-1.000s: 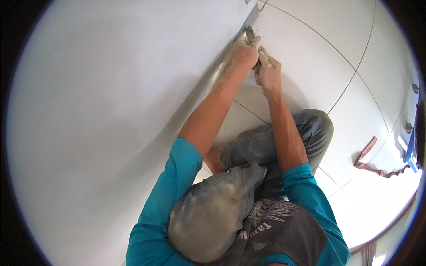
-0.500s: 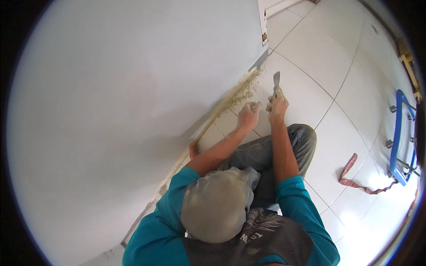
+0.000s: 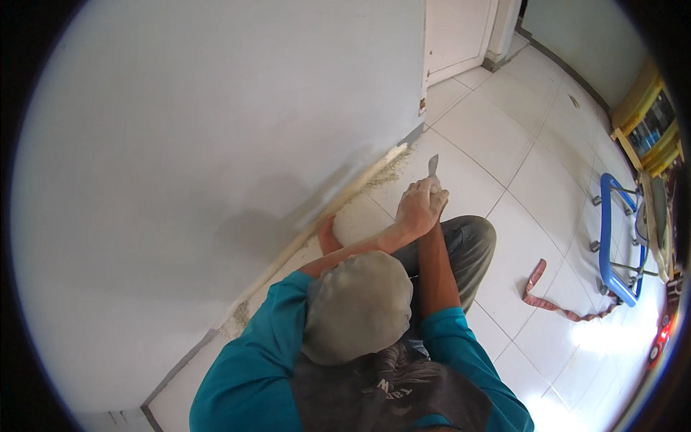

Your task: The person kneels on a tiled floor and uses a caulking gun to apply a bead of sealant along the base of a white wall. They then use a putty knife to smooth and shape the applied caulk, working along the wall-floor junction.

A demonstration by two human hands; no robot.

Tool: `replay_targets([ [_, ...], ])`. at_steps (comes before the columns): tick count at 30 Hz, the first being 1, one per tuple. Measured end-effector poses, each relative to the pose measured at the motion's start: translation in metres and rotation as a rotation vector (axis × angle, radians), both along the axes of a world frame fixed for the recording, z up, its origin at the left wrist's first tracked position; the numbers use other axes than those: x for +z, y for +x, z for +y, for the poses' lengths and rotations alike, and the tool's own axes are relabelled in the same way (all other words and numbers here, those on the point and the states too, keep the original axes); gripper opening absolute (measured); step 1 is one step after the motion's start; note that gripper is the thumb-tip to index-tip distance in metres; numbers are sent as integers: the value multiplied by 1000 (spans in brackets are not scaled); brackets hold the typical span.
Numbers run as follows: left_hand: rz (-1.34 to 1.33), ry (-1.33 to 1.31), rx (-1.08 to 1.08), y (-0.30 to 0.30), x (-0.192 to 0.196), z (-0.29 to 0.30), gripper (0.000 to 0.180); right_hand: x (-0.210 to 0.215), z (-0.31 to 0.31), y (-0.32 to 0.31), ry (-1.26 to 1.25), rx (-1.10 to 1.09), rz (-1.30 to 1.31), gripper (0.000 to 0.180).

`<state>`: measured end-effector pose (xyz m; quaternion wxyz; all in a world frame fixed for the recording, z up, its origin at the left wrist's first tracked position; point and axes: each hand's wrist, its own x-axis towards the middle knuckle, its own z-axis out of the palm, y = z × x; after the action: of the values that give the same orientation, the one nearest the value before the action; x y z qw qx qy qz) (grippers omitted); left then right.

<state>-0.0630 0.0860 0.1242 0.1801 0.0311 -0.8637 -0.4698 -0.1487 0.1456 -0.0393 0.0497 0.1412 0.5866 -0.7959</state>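
Head view. Left hand (image 3: pixel 419 209): fingers closed over the handle of a putty knife (image 3: pixel 432 166), blade pointing up and away, above the white tiled floor (image 3: pixel 497 144) near the wall base. Right hand: hidden beneath the left; finger state cannot be told. Wall (image 3: pixel 216 144): pale, with a scraped, crumbly strip (image 3: pixel 374 176) along its foot, just beside the blade. Elsewhere: a reddish strap (image 3: pixel 547 299) on the tiles, a blue metal frame (image 3: pixel 612 237) at right.

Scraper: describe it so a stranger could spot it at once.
Follow the foot of the white wall to its crumbly strip. The hands are clasped just right of it, over the floor tiles. The scraper is the thin grey blade sticking up from them.
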Motion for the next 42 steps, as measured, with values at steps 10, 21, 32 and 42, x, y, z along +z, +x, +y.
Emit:
replay_targets([
  [10, 38, 70, 40, -1, 30, -16, 42, 19, 2, 10, 85, 53, 30, 34],
  [21, -108, 129, -84, -40, 0, 22, 43, 24, 16, 0, 177, 73, 33, 41],
  [32, -431, 414, 194, -132, -113, -32, 47, 52, 11, -25, 463, 177, -130, 52],
  [42, -772, 830, -1, -170, -121, -97, 45, 51, -46, -39, 386, 157, 70, 43],
])
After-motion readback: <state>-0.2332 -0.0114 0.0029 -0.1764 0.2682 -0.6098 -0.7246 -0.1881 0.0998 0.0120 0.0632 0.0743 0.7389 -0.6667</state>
